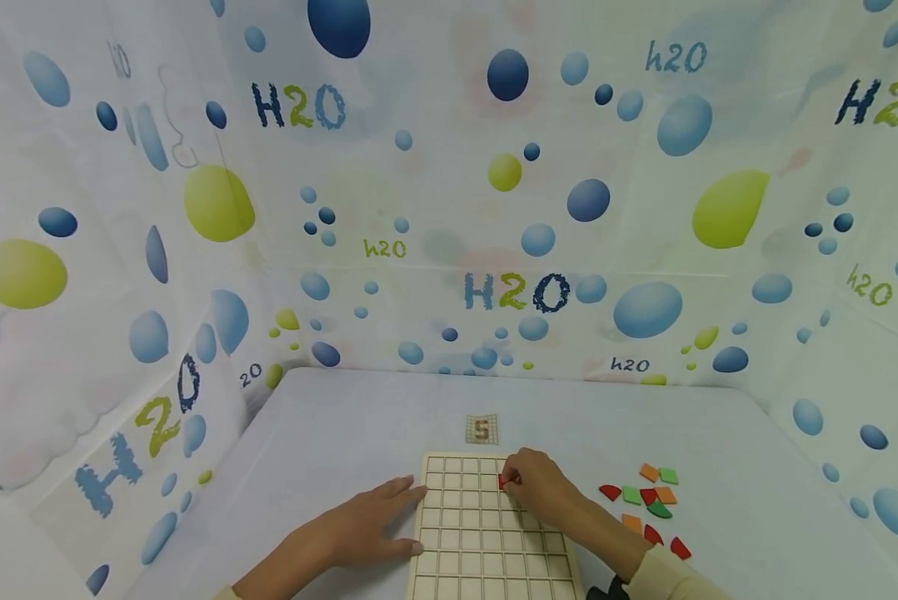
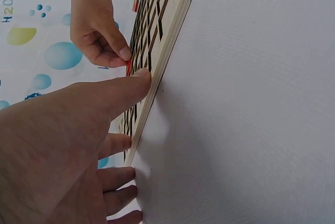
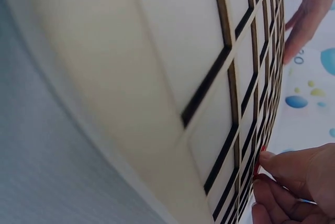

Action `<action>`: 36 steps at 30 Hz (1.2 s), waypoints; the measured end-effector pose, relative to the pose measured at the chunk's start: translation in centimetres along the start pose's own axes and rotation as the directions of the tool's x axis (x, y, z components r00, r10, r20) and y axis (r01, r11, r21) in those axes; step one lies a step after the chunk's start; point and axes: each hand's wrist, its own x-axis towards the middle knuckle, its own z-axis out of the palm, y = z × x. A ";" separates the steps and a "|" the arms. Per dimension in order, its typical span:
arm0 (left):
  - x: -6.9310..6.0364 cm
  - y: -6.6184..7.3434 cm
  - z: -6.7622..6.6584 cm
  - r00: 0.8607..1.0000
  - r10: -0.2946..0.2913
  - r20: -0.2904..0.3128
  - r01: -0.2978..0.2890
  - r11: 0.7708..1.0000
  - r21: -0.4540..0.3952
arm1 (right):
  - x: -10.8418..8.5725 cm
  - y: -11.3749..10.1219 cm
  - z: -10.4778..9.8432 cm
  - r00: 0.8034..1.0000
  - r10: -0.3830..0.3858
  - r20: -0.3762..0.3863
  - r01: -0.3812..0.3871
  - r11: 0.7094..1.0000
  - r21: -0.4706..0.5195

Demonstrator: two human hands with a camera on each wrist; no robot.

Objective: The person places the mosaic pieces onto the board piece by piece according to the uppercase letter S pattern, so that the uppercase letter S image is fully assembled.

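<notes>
A wooden grid board (image 1: 461, 540) lies on the table in front of me, its square cells framed by raised lines. Between thumb and fingers my right hand (image 1: 536, 487) pinches a small red tile (image 1: 501, 482) at the board's upper right cells; the right wrist view shows the red tile (image 3: 259, 160) on edge against the grid. My left hand (image 1: 370, 527) rests beside the board's left edge, thumb and fingertips touching it. In the left wrist view the left thumb (image 2: 137, 80) lies on the rim, with the fingers spread along the side.
A small pattern card (image 1: 482, 429) with an S-like figure lies beyond the board. Right of it are scattered orange, green and red tiles, including a red quarter-round (image 1: 610, 492) and a green square (image 1: 668, 475). A dark object (image 1: 608, 590) sits by the right forearm. Printed cloth walls surround the table.
</notes>
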 end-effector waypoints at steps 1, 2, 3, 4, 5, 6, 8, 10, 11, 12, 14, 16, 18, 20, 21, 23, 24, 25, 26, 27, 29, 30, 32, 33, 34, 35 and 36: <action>0.0 0.0 0.0 1.000 0.001 0.000 -0.001 1.000 -0.001 | 0.0 0.1 0.0 1.000 -0.001 0.004 0.001 1.000 0.007; 0.1 0.0 0.1 1.000 0.003 0.000 -0.003 1.000 -0.002 | -0.1 0.2 0.0 1.000 0.003 0.011 -0.003 1.000 0.019; 0.1 -0.1 0.1 1.000 0.004 0.000 -0.004 1.000 -0.002 | -0.1 0.3 0.0 1.000 0.008 0.019 -0.008 1.000 0.027; 0.1 -0.1 0.2 1.000 0.006 -0.001 -0.006 1.000 -0.001 | -0.1 0.5 -0.1 1.000 0.012 0.029 -0.013 0.999 0.034; 0.1 -0.1 0.2 1.000 0.012 -0.004 -0.012 1.000 0.001 | -0.1 0.7 -0.1 0.999 0.017 0.041 -0.018 0.999 0.037; 0.1 -0.1 0.2 1.000 0.018 -0.006 -0.018 1.000 0.004 | -0.2 0.8 -0.2 0.999 0.016 0.050 -0.018 0.999 0.036; 0.1 -0.1 0.1 1.000 0.027 -0.009 -0.027 1.000 0.011 | -0.3 1.2 -0.4 0.998 0.016 0.062 -0.018 0.999 0.036; 0.1 0.0 0.1 1.000 0.030 -0.008 -0.030 0.999 0.016 | -0.5 1.5 -0.7 0.998 0.001 0.060 -0.003 0.999 0.036; 0.2 0.0 0.0 0.999 0.031 -0.008 -0.031 0.999 0.017 | -0.7 1.7 -0.9 0.998 -0.002 0.056 0.000 0.999 0.033; 0.2 0.1 0.0 1.000 0.027 -0.007 -0.027 0.999 0.016 | -0.8 1.8 -1.1 0.999 0.009 0.049 -0.011 0.999 0.039; 0.2 0.1 0.0 1.000 0.025 -0.006 -0.025 1.000 0.017 | -1.2 2.1 -1.6 0.999 0.033 0.028 -0.034 0.998 0.046; 0.2 0.0 0.1 1.000 0.029 -0.008 -0.029 0.999 0.012 | -1.6 2.5 -2.2 0.997 0.071 0.006 -0.072 0.996 0.053; 0.1 0.0 0.1 0.999 0.036 -0.011 -0.036 0.999 0.010 | -2.1 3.1 -3.0 0.995 0.101 -0.017 -0.100 0.993 0.063; 0.0 0.0 0.1 0.999 0.042 -0.013 -0.042 0.999 0.011 | -2.7 3.9 -3.9 0.995 0.094 -0.043 -0.092 0.994 0.057; 0.0 0.0 0.0 0.999 0.041 -0.014 -0.041 0.999 0.009 | -2.9 4.4 -4.4 0.994 0.091 -0.058 -0.088 0.995 0.055; -0.1 0.0 0.0 0.999 0.040 -0.016 -0.039 0.999 0.009 | -3.5 5.4 -5.5 0.993 0.081 -0.087 -0.077 0.996 0.043; -0.1 0.0 0.0 0.999 0.040 -0.016 -0.040 0.999 0.008 | -3.7 5.8 -6.0 0.991 0.087 -0.101 -0.083 0.996 0.041; -0.1 0.0 0.0 0.999 0.040 -0.016 -0.040 0.999 0.007 | -4.0 6.3 -6.4 0.989 0.096 -0.115 -0.091 0.995 0.041; -0.1 0.0 0.0 0.999 0.040 -0.016 -0.040 0.999 0.006 | -4.3 6.7 -6.9 0.986 0.112 -0.126 -0.107 0.993 0.044; 0.0 0.0 0.0 0.999 0.039 -0.016 -0.039 0.999 0.002 | -4.5 7.2 -7.4 0.983 0.128 -0.134 -0.124 0.991 0.042; 0.0 0.0 0.0 0.999 0.036 -0.015 -0.036 0.999 0.003 | -5.1 8.0 -8.3 0.975 0.172 -0.141 -0.166 0.985 0.050; 0.0 0.1 0.0 0.999 0.033 -0.014 -0.033 0.999 0.002 | -5.3 8.4 -8.8 0.970 0.195 -0.143 -0.189 0.981 0.053; 0.0 0.1 -0.1 1.000 0.027 -0.012 -0.027 1.000 0.000 | -5.9 9.5 -9.5 0.963 0.229 -0.140 -0.224 0.973 0.050; 0.0 0.2 -0.1 1.000 0.024 -0.012 -0.024 1.000 -0.002 | -6.2 10.0 -9.9 0.959 0.248 -0.138 -0.244 0.969 0.050; 0.0 0.2 -0.1 1.000 0.024 -0.011 -0.024 1.000 -0.001 | -6.5 10.5 -10.2 0.954 0.267 -0.136 -0.262 0.964 0.056; 0.0 0.3 -0.2 1.000 0.022 -0.011 -0.022 1.000 -0.001 | -6.7 11.0 -10.5 0.949 0.285 -0.133 -0.279 0.958 0.062; 0.0 0.3 -0.2 1.000 0.023 -0.011 -0.023 1.000 -0.003 | -7.0 11.4 -10.8 0.946 0.299 -0.128 -0.291 0.954 0.074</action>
